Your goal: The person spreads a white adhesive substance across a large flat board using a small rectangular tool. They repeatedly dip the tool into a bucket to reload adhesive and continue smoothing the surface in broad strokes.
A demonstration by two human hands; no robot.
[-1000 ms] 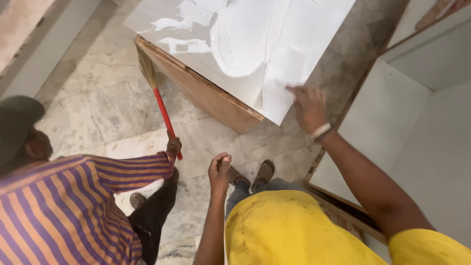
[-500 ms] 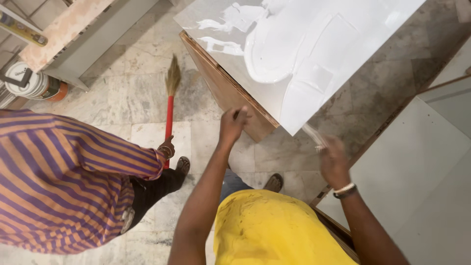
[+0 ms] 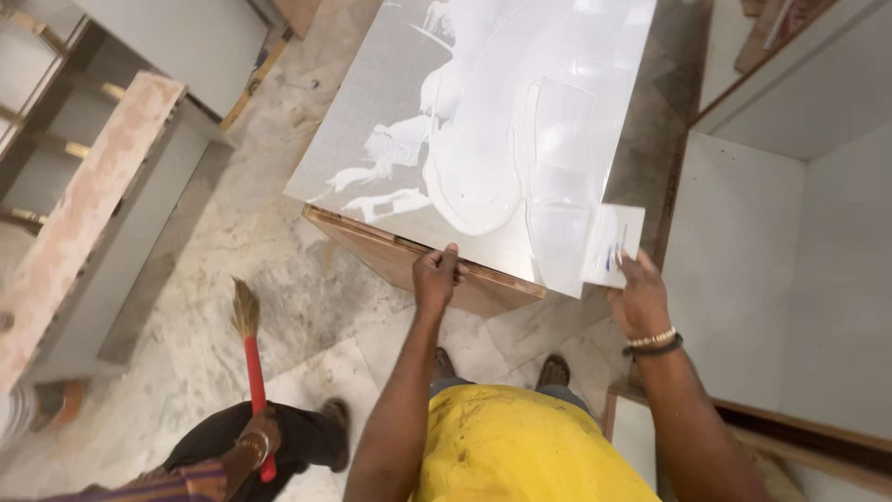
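We see the left hand (image 3: 437, 276) clamped on the near edge of the grey board (image 3: 465, 121), fingers curled over its wooden side. The right hand (image 3: 637, 296) pinches a small white card (image 3: 614, 244), whose far edge lies on the white glue (image 3: 520, 158) at the board's near right corner. The board lies straight ahead of both hands, its long axis pointing away from us. A co-worker's hand (image 3: 258, 437) holds a red-handled broom (image 3: 249, 358), well apart on the floor (image 3: 279, 279).
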